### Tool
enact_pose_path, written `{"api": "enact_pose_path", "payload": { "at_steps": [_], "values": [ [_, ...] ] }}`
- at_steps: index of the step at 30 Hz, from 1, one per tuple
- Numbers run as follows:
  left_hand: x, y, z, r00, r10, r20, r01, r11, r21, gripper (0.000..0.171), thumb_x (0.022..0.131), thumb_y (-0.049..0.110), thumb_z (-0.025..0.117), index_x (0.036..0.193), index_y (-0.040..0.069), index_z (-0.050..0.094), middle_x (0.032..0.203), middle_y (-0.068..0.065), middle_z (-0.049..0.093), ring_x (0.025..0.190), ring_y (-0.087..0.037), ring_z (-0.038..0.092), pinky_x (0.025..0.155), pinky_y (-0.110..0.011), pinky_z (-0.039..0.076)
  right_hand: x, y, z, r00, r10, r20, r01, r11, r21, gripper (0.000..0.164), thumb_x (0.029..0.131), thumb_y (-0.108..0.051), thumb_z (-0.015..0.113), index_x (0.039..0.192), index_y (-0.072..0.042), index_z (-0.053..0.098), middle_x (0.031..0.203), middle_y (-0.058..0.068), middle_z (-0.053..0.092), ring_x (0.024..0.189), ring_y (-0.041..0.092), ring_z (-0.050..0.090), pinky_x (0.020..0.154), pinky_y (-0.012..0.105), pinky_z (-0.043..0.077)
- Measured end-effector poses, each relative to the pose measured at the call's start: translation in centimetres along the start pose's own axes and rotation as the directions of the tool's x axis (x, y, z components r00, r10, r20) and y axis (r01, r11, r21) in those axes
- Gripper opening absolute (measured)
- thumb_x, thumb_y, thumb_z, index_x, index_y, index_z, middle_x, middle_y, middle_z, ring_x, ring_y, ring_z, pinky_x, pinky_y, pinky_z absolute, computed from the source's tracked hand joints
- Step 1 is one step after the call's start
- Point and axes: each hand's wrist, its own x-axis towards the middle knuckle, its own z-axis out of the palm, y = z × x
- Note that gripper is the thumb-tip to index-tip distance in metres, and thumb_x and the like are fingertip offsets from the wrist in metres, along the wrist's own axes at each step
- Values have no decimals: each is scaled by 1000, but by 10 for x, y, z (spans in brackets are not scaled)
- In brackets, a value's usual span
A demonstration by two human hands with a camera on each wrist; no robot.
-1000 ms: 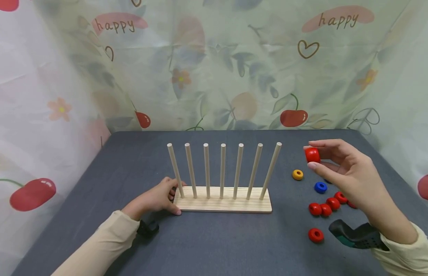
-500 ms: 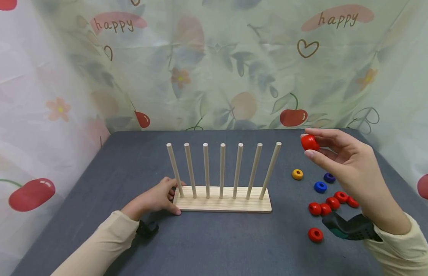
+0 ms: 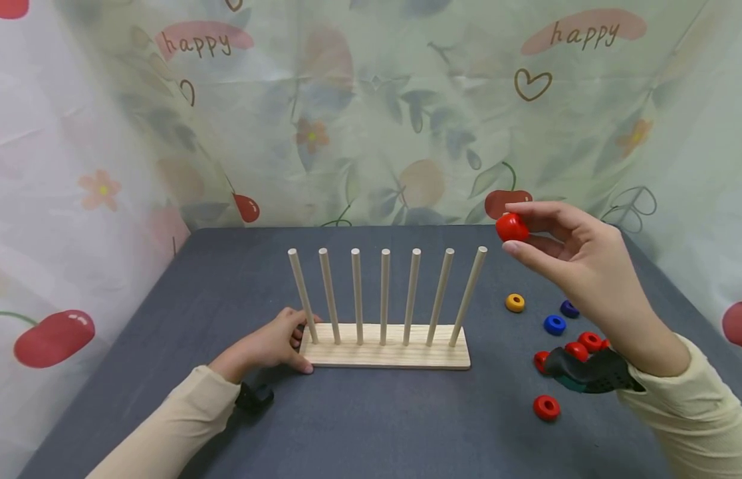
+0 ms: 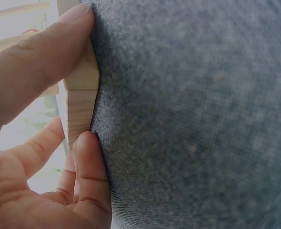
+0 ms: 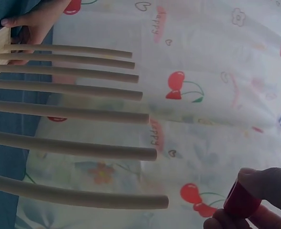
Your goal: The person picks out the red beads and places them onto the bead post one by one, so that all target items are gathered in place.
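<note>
A pale wooden peg stand with several upright pegs sits mid-table in the head view. My left hand holds its left end, thumb at the front edge and fingers behind; the left wrist view shows the thumb and fingertips around the base's end. My right hand pinches a red bead between thumb and fingers, in the air right of the rightmost peg and slightly above its top. In the right wrist view the red bead is dark, apart from the peg tips.
On the right of the dark table lie a yellow bead, a blue bead, a darker blue bead and several red beads, partly hidden by the black wrist device. One red bead lies nearer. Patterned cloth hangs behind.
My right hand has risen and moved left with the red bead, toward the rightmost peg, and the bead has tilted. The left hand and peg stand have stayed put.
</note>
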Motion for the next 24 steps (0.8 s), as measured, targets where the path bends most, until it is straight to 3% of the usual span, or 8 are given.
{"api": "enact_pose_path", "payload": {
  "at_steps": [9,14,24],
  "values": [
    [0,0,0,1000,2,-3,-2,1000,6,76,66,4,88,132,3,49,116,-19,39,103,-28,52,90,-45,45,15,-1,12,991,-101,82,102,995,-5,42,82,6,72,122,-2,62,123,-1,61,99,6,65,83,16,50],
    [0,-2,1,1000,-9,1,9,1000,2,76,67,6,88,133,4,48,116,-18,38,103,-28,52,90,-46,45,17,1,19,985,-122,119,124,992,-3,43,82,4,72,123,-5,63,119,4,60,100,6,64,86,15,48],
    [0,0,1,1000,-19,-1,19,1000,9,77,67,6,88,134,5,49,116,-18,39,102,-28,52,90,-46,45,20,10,28,976,-145,165,158,985,-70,42,83,-1,74,122,-6,64,112,2,62,99,2,62,88,12,46]
  ]
}}
